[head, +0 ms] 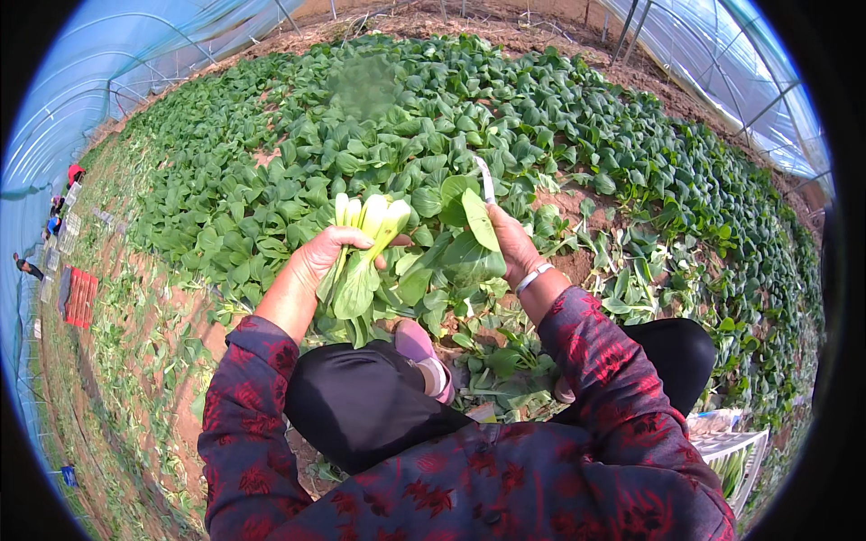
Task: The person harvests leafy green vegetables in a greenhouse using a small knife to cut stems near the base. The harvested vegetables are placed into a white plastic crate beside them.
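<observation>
My left hand (345, 250) grips several bok choy plants (372, 220) by their pale stalks, bases upward and leaves hanging down. In my right hand (512, 247) is a knife (484, 177), its blade pointing away from me; the handle is hidden by the hand. Large green leaves (477, 220) lie against the fingers of my right hand, and whether they are gripped as well I cannot tell. Under and between both hands stand growing bok choy plants (433, 166), with cut leaves (500, 392) on the soil near my shoes.
A dense bed of bok choy (284, 122) spreads ahead. At my lower right stands a white plastic crate (734, 446) with greens in it. Far left are a red crate (80, 297), pale crates (70, 233) and other people (28, 267). Plastic greenhouse walls (737, 74) curve along both sides.
</observation>
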Demonstrator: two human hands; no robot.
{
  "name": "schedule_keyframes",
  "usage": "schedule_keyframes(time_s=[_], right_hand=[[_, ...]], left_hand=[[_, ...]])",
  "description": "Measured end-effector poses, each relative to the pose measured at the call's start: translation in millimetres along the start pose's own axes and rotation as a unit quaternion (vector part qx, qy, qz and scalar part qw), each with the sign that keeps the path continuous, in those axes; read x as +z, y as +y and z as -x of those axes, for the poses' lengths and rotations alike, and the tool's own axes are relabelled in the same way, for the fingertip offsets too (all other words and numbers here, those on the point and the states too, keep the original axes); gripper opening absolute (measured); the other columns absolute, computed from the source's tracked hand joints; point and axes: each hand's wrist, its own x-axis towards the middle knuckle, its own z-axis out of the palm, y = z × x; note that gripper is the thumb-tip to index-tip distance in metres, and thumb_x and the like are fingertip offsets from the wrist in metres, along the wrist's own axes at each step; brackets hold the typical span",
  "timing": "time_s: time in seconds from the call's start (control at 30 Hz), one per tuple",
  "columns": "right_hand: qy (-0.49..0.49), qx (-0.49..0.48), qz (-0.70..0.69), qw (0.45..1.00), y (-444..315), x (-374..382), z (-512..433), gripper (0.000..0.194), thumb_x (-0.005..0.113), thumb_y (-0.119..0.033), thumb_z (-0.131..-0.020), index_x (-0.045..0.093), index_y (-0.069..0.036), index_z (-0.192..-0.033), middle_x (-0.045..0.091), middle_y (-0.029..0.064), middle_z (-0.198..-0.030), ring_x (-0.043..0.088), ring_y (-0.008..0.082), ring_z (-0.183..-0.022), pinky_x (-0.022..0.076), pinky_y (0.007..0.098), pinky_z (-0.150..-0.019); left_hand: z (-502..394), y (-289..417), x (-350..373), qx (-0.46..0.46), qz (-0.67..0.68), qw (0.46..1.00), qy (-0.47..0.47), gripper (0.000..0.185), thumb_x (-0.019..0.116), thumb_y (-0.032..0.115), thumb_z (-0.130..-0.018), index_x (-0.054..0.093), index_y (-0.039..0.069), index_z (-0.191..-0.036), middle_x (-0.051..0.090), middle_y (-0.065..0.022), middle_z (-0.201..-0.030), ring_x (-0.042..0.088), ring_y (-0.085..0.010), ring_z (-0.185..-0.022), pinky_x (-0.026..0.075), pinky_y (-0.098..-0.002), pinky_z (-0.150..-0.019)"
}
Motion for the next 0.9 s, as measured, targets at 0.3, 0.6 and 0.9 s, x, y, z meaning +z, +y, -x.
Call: schedule_keyframes(time_s=[0.3,0.6,0.9], right_hand=[[-0.124,0.007,-0.049,0.991,6.8,-59.1,22.5,0.022,0.064,-0.023,-0.089,0.059,-0.009,-0.106,0.064,0.0069,-0.098,0.064,0.0207,-0.084,0.0557,0.0392,-0.074],[-0.118,0.025,0.196,0.973,0.2,-34.3,43.1,0.016,0.063,-0.018,-0.088,0.057,-0.003,-0.092,0.058,0.0026,-0.073,0.054,0.0093,-0.053,0.0463,0.0235,-0.048],[-0.027,0.019,0.405,0.914,-9.9,-34.0,37.3,0.028,0.070,-0.017,-0.081,0.057,0.004,-0.095,0.058,0.0042,-0.069,0.055,0.0112,-0.051,0.0475,0.0244,-0.046]], left_hand=[[15.6,-18.1,11.7,0.078,-0.023,0.989,0.122,0.033,0.061,0.008,-0.076,0.056,-0.002,-0.107,0.065,-0.0105,-0.083,0.065,-0.0192,-0.067,0.056,-0.0314,-0.063],[-38.0,-117.1,72.3,0.034,0.063,0.997,0.031,0.034,0.060,0.025,-0.087,0.059,0.004,-0.115,0.067,-0.0073,-0.096,0.065,-0.0166,-0.081,0.053,-0.0302,-0.076],[-56.7,-136.7,81.7,0.022,0.193,0.979,0.057,0.046,0.058,0.012,-0.089,0.043,0.008,-0.133,0.059,-0.0051,-0.112,0.059,-0.0161,-0.098,0.047,-0.0298,-0.085]])
